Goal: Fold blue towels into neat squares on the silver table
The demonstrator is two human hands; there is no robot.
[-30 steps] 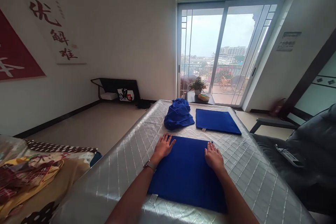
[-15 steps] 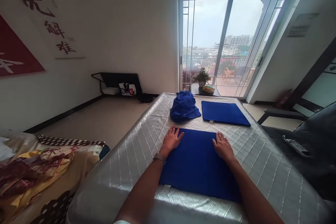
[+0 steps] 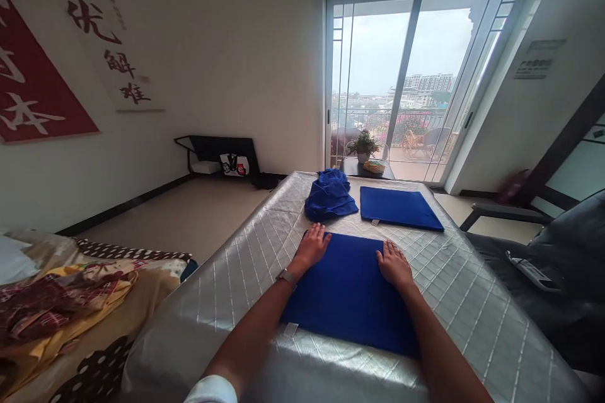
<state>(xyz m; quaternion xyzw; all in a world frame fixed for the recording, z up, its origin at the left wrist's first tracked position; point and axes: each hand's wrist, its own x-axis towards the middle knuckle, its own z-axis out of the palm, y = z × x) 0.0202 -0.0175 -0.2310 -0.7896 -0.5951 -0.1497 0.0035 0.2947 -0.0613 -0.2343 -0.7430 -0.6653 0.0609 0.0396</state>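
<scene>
The flat, near-square, deep-blue fabric piece lies on the near half of the bench, which wears a shiny silver quilted cover; the left hand rests palm down on its far left corner, thumb set apart from outstretched fingers; the right hand lies likewise at the far right corner, fingers straight and close together; neither hand pinches anything.

The fabric piece looks light and soft, probably folded or thinly padded, with no sign of being fragile; it should bend readily and sag if raised by one corner, and the glossy cover may let it slide; a hold at two opposite edges, with fingers under and thumbs on top, would likely keep it flat; the near edge, where a small white fabric tag sticks out at the left, is not covered by the hands, while the right forearm runs along the right edge.

Beyond the far edge sit a crumpled deep-blue cloth heap and, to its right, a second flat blue fabric piece, both near, so room that way is tight; bare quilting stretches wider to either side; past the bench's right edge stands a black padded armchair.
</scene>
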